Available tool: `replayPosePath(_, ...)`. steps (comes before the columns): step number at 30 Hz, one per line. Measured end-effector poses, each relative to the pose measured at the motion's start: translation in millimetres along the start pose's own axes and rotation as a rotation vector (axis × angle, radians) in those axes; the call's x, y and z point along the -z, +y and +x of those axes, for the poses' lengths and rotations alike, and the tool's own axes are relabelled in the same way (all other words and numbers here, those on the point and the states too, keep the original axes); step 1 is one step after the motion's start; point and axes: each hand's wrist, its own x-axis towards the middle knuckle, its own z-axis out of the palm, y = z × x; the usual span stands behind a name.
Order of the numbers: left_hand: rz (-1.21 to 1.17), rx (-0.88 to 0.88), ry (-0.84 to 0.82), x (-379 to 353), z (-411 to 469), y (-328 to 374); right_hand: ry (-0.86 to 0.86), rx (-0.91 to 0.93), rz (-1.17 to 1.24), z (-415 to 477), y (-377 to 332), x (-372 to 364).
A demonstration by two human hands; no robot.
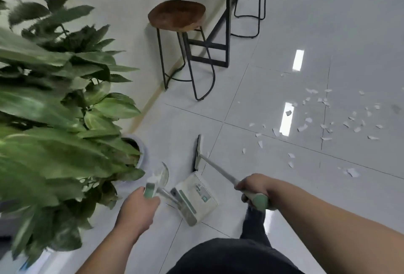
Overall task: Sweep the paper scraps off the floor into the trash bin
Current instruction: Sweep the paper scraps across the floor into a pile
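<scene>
A glossy pale grey tiled floor (328, 22) fills the room. A large-leaved green potted plant (65, 98) crowds the left of the frame, and a round brown wooden stool on black metal legs (177, 15) stands at upper centre. The torn white paper scraps (328, 118) lie scattered over the tiles at middle right — well apart from the tools. The right hand (253, 188) is wrapped round the green grip of a silver-shafted broom (218, 169), whose dark head sits low at centre. The left hand (137, 212) grips the handle of a pale green-and-white dustpan (197, 195) just beside that head. No trash bin shows. The step in hand looks like bringing both tools to the scraps. It would go best started from the far edge, with short, light strokes inward so the thin pieces gather rather than flutter, and the pan's lip flat on the tile.
</scene>
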Motion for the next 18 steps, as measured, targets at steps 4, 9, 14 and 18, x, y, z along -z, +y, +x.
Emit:
replayPosePath(4,0.033,0.077,0.048,-24.2,8.0,74.7,-0.079,-0.066,-0.091,34.6,-46.8,75.1)
replayPosePath(9,0.065,0.074,0.018,-60.3,29.8,156.1,-0.098,-0.087,-0.202,65.9,-78.7,170.1)
replayPosePath(14,0.161,0.034,-0.002,-86.4,52.7,216.0,-0.037,-0.129,-0.205,55.6,-88.4,248.9)
replayPosePath(18,0.148,-0.037,-0.055,-106.7,67.8,259.2,0.049,-0.185,-0.027,34.2,-70.6,303.2)
